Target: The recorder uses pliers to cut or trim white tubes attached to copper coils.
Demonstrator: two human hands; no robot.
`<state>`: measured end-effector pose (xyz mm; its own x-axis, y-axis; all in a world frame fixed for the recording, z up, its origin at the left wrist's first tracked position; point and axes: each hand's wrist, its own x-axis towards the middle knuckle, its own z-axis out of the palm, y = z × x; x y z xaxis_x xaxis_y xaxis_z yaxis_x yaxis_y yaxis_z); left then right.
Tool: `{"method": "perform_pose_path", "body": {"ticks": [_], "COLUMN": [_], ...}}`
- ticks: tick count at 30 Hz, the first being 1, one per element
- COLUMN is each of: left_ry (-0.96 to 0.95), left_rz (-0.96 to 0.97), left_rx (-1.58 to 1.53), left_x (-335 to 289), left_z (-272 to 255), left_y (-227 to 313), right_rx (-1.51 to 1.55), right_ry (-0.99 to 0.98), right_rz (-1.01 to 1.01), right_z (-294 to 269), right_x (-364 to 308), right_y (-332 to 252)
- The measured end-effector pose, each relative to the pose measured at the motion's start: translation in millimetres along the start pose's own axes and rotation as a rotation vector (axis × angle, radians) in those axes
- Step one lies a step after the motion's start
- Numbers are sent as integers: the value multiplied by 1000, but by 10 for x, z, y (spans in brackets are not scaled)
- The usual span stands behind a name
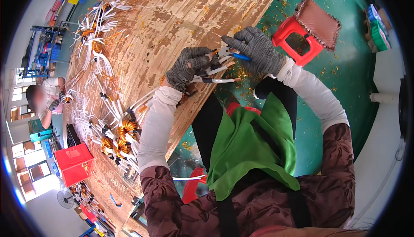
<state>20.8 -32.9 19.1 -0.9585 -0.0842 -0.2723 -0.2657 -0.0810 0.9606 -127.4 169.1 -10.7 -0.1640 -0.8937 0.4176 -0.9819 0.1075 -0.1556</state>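
At the table's near edge my left hand (186, 70), in a grey glove, is closed round a bundle of white-sleeved wire leads (221, 69). Copper ends stick out of the leads toward the right, and some have black sleeves. The coil they may belong to is mostly hidden under the hand. My right hand (255, 49), gloved alike, grips blue-handled pliers (240, 57). Their metal jaws are at the leads beside my left fingers; whether they bite on a wire I cannot tell.
The worn wooden table (172, 21) carries copper coils (127, 127) with white leads on its left side, more (97, 46) farther off. A red stool (297, 41) with a brown cushion (318, 23) stands right. Across the table a person (51, 95) works near a red bin (74, 161).
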Motion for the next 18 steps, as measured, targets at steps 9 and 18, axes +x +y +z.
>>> {"method": "perform_pose_path", "body": {"ticks": [9, 18], "left_ry": [246, 178], "left_rz": [414, 291], "left_rx": [687, 878], "left_x": [103, 189], "left_z": [364, 442], "left_y": [-356, -464], "right_rx": [1020, 1390], "right_ry": [-106, 16], "right_rz": [582, 883], "right_z": [39, 126], "right_x": [-417, -724], "right_y": [-451, -783]}}
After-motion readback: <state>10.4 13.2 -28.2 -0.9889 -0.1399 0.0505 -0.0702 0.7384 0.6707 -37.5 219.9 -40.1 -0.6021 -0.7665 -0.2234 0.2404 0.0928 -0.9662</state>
